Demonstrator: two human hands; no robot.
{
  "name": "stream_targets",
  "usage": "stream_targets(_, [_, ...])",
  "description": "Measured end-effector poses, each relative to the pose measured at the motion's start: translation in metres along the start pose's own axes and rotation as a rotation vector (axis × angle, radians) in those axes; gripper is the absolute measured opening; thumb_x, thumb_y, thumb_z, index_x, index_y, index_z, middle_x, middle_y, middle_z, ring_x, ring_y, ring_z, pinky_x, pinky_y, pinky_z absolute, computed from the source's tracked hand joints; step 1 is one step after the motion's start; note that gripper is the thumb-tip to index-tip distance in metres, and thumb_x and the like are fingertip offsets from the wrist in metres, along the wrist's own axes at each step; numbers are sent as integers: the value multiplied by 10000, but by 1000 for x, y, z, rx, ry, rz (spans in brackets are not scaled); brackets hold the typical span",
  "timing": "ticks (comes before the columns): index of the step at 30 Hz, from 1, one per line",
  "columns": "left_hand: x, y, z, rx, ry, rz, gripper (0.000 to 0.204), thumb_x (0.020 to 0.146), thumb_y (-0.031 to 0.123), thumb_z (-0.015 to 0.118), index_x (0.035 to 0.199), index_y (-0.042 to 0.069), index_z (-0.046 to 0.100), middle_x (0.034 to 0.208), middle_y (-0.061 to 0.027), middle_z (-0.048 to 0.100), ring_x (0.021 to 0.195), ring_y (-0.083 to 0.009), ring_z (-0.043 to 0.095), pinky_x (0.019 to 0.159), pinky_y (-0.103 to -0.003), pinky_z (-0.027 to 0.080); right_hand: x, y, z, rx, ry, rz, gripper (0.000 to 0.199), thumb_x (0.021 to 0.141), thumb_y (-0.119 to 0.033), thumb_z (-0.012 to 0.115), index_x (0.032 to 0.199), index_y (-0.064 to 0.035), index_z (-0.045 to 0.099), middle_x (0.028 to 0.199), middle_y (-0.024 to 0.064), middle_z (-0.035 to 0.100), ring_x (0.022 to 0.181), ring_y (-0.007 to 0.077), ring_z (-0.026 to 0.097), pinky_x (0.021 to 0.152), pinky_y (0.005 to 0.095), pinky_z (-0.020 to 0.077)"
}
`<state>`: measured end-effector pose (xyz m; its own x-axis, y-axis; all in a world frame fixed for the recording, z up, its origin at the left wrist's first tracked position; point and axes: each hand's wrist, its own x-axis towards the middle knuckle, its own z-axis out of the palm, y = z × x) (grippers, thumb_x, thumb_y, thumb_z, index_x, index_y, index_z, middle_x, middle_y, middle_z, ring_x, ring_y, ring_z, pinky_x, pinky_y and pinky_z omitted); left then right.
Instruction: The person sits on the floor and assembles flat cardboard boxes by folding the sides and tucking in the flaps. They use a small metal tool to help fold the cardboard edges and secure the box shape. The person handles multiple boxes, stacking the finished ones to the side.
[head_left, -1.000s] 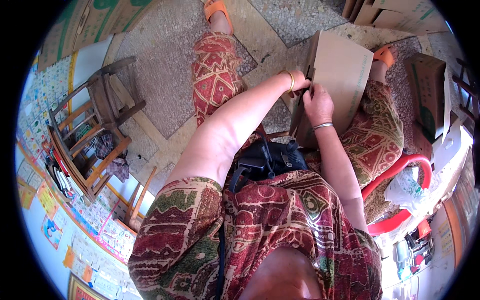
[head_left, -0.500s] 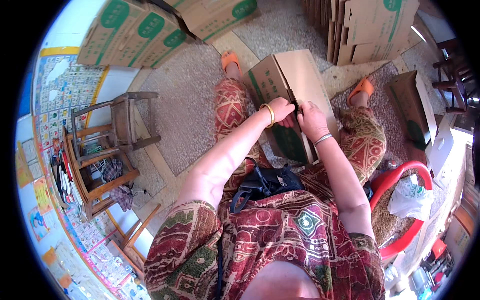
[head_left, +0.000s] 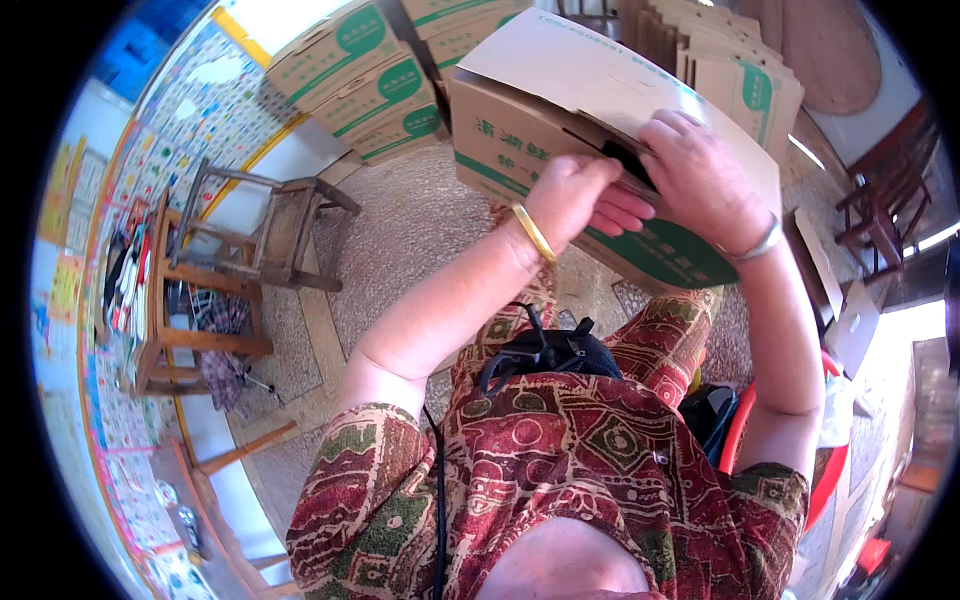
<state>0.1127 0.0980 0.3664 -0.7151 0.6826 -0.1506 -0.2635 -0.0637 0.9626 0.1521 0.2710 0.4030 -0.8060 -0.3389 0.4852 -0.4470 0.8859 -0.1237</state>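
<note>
Box: your cardboard box [head_left: 560, 120] sits raised in front of you over your lap, brown with green printing, tilted with one broad flap up and away from you
Left hand: your left hand [head_left: 575, 195] is curled, fingers tucked toward the dark slot where the flaps meet; the fingertips are partly hidden, so you cannot tell exactly how much card they pinch
Right hand: your right hand [head_left: 705, 175] lies spread and flat over the flap edge, pressing it down, fingers wide
Done so far: the box looks already opened out into shape, its walls standing square
Left to do: by the look of it the flaps at this end are not yet closed; a dark gap shows between them under your fingers
Around you: a stack of like boxes [head_left: 365, 75] stands on the floor well ahead to your left, flat folded cartons [head_left: 730, 60] lean behind, a wooden chair [head_left: 275, 225] stands to your left, a red chair [head_left: 835, 470] is under you
</note>
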Motion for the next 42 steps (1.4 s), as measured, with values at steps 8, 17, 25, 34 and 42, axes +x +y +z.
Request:
stream_targets(8, [-20, -15, -9, -105, 74, 54, 418, 967, 286, 366, 1069, -61, 576, 944, -208, 678, 785, -238, 679, 702, -316, 553, 14, -2, 21, 200, -74, -133, 119, 817, -130, 567, 860, -20, 561, 864, 146, 564, 863, 348, 559, 733, 430, 464])
stream_targets(17, [-35, -14, -19, -146, 113, 2, 461, 976, 356, 370, 1161, -36, 530, 983, -165, 670, 817, -249, 686, 706, -308, 553, 20, -15, 19, 295, -191, -90, 222, 747, -197, 647, 816, -8, 553, 831, 168, 563, 833, 359, 551, 729, 425, 455])
stream_targets(25, [-25, -12, -40, 478, 14, 291, 360, 950, 306, 528, 1023, -31, 630, 977, -157, 685, 845, -210, 677, 743, -285, 537, 19, -15, 39, 209, -65, -40, 117, 769, -122, 597, 837, -29, 572, 843, 154, 582, 867, 352, 572, 763, 428, 469])
stream_targets(34, [-4, 32, -65, 1498, 219, 1129, 329, 682, 168, 753, 974, 62, 645, 991, -69, 632, 964, -239, 577, 854, -380, 458, 23, 2, 47, 259, -79, -3, 161, 765, -111, 629, 886, -23, 570, 861, 152, 597, 825, 344, 585, 736, 411, 467])
stream_targets(42, [24, 46, -77, 1341, -65, 834, 224, 735, 84, 683, 951, 39, 640, 925, -97, 607, 875, -273, 584, 790, -334, 474, 36, 8, 26, 235, -152, 21, 191, 749, -145, 628, 892, -19, 615, 814, 182, 622, 795, 358, 596, 716, 413, 471])
